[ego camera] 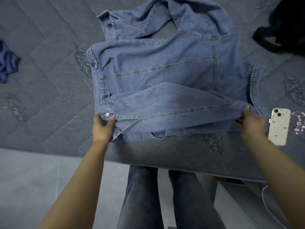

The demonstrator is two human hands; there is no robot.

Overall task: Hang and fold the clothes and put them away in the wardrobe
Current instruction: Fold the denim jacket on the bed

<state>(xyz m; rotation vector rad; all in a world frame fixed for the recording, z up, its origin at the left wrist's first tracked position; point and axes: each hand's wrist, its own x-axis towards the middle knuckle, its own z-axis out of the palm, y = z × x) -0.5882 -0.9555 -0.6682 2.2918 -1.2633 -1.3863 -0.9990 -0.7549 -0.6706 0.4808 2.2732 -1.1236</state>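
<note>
While the denim jacket (156, 76) lies flat, both hands (103, 124) (248, 120) pinch its sleeve.

a grey quilted bed (49, 63) with stitched leaf patterns carries everything. a denim jacket (158, 75) lies spread across its middle, reaching the near edge. a phone (279, 126) lies camera side up just right of the jacket, a pink charm (299, 123) beside it. a blue cloth (7, 63) sits far left, a black garment (283, 28) far right.
</note>
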